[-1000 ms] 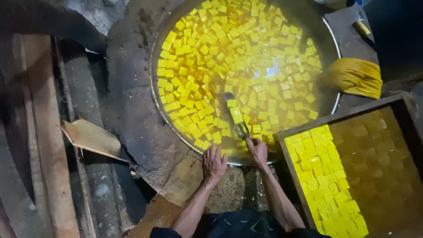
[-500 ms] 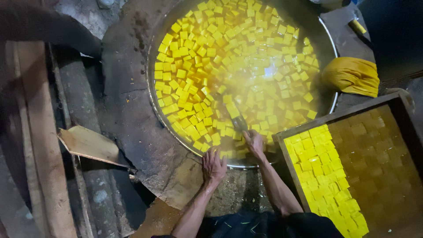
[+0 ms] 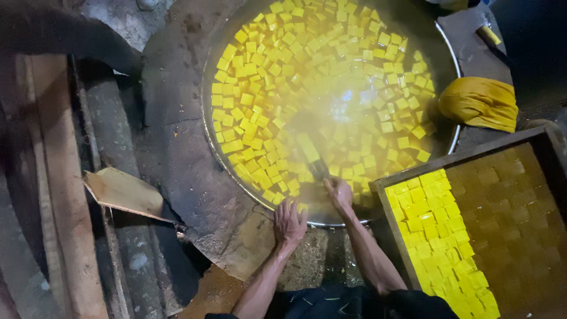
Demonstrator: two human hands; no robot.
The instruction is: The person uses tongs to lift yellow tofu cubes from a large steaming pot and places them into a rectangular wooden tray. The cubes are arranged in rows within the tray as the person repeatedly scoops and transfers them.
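Two bare hands work at the near rim of a wide round pan full of yellow cubes floating in steaming yellow liquid. The right hand has its grip closed around the handle of a dark utensil, whose flat end lies among the cubes just inside the near edge. Compared with a second ago, this hand has moved a little forward over the rim and the utensil now points further into the pan. The left hand rests with fingers spread and flat on the stone surround, touching the rim, much where it was before. To the right, a wooden tray holds a block of bright yellow cubes along its left side. A yellow cloth lies beside the pan's right edge, and a flat wooden piece sits to the left.
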